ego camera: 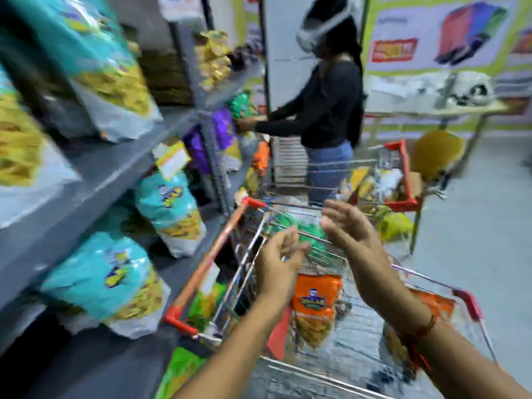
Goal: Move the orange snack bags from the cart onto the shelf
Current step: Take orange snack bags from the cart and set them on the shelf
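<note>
both hands empty above the cart

the left hand (277,259) and the right hand (349,230) were held over the wire cart (207,260), palms turned toward each other, fingers loosely spread and a little curled. neither touched anything, and a clear gap lay between them. a thread band sat on the right wrist.

an orange bag (315,306) lay in the cart basket below the hands, just under and slightly right of the left hand, and left of the right forearm. it stood nearly on end, its long axis running up and down in the view, orange top edge toward the far end of the cart and its pictured snack end toward the wearer. its printed face looked up at the camera. a second orange bag (431,305) lay by the cart's right rim, partly hidden behind the right forearm; which way it pointed i could not tell. a green bag (312,234) lay farther along in the basket, seen between the two hands.

the shelf (115,174) ran along the left side, just beside the cart, carrying teal bags (98,275) on the lower and upper levels. ahead, another person in a dark top (325,110) stood at the shelf with a second cart (400,180). the whole view was smeared with motion blur.
</note>
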A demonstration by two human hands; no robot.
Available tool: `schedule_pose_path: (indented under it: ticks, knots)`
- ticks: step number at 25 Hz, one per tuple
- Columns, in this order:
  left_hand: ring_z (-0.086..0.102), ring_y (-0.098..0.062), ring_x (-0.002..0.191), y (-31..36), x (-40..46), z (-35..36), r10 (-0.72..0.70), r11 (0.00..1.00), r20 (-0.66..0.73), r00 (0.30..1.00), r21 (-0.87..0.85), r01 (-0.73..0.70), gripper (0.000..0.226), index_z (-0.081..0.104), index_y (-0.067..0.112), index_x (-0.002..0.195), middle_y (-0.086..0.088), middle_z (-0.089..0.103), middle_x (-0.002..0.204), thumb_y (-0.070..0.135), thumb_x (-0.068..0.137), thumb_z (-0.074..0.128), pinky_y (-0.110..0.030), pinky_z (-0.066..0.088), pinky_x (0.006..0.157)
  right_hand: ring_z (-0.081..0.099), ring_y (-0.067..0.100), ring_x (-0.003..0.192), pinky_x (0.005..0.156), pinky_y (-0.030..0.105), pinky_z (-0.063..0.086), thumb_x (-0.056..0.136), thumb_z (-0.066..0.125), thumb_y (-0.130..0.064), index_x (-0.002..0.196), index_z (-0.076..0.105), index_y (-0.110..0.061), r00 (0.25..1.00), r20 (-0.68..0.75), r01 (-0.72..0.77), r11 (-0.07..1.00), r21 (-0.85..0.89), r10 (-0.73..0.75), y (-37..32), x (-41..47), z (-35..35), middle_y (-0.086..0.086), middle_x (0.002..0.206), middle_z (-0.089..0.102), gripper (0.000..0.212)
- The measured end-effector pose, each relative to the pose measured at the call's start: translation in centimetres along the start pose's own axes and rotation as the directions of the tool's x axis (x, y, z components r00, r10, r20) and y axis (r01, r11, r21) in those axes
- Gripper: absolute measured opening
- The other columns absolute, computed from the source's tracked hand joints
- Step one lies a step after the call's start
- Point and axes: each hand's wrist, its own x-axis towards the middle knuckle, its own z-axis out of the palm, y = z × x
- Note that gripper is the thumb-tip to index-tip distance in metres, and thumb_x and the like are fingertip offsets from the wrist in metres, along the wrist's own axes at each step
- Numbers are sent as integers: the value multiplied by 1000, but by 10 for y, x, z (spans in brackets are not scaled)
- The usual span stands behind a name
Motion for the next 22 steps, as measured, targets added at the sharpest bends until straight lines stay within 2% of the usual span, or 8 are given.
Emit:
schedule_pose_path:
  ticks: [3,5,7,9,11,14,18,22]
  knots:
    - [62,-33,113,-116,17,34,-319,943,103,942,136,305,42,56,-6,124,-26,63,125,-11,83,64,-5,47,79,67,16,106,82,21,56,83,74,-12,111,65,-25,960,-66,-280,947,-158,273,97,-7,-86,3,116,71,32]
    - [60,-36,113,-180,26,38,-480,866,72,875,202,458,43,53,-12,123,-31,60,125,-13,82,64,-13,48,82,65,26,109,90,33,56,83,74,-2,107,64,-27,895,-81,-446,864,-236,439,161,-14,-124,14,121,68,36]
    - [62,-35,104,-246,41,39,-604,775,24,796,250,581,40,54,-13,121,-25,64,113,-15,82,62,-24,48,84,63,33,114,92,37,53,82,75,0,110,63,-24,810,-96,-575,751,-324,578,232,-14,-155,16,122,66,39]
    - [57,-23,82,-301,48,36,-693,690,-30,721,265,674,30,59,-9,109,-14,63,90,-20,82,58,-15,48,68,61,36,116,92,40,54,80,78,-3,121,60,-16,702,-95,-678,622,-392,705,297,-11,-173,16,121,63,47]
    - [54,-26,87,-351,53,38,-775,592,-82,626,251,766,37,54,-12,117,-26,60,98,-24,82,54,-20,45,66,58,38,119,97,47,52,80,78,-3,130,53,-11,606,-61,-729,523,-442,793,358,-4,-181,19,125,59,57]
    - [48,-42,129,-399,58,46,-827,512,-116,550,248,822,61,34,-8,140,-35,43,142,-18,84,56,-43,42,100,51,37,129,102,47,49,78,78,2,145,39,-9,511,-31,-760,435,-483,859,423,7,-178,20,139,51,78]
    - [46,-25,134,-443,64,53,-824,479,-106,557,393,785,67,32,10,146,-9,48,144,14,88,66,-33,34,111,36,27,144,115,34,33,75,81,-2,152,32,-9,476,26,-717,405,-567,879,493,4,-174,10,155,40,92]
    - [47,-27,133,-457,60,49,-899,365,-99,427,373,853,68,36,16,143,3,50,142,36,86,67,-36,34,113,49,28,132,86,19,49,76,78,4,142,46,-10,430,43,-803,404,-438,902,517,-7,-177,9,143,55,75]
